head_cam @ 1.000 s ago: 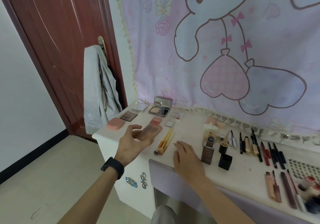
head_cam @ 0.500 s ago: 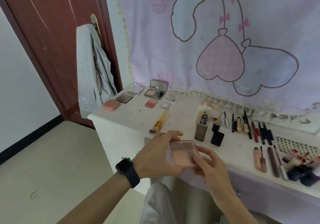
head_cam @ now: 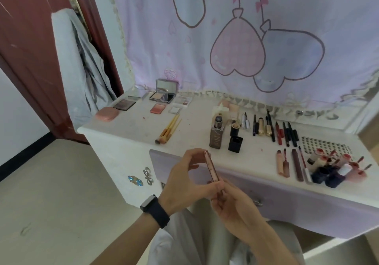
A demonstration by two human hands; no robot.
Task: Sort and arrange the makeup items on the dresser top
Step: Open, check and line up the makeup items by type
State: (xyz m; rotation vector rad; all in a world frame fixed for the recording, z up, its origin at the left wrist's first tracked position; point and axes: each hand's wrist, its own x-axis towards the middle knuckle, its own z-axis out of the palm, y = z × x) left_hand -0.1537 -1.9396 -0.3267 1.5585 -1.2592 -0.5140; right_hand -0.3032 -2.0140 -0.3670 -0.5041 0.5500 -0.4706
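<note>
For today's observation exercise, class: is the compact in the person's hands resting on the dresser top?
No: the left hand and right hand hold the compact edge-on, clear of the dresser top.

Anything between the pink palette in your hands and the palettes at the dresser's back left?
Yes: the gold-handled makeup brushes lie on the white dresser top, between the held thin pink palette and the peach blush palette. Above them the way looks open.
</note>
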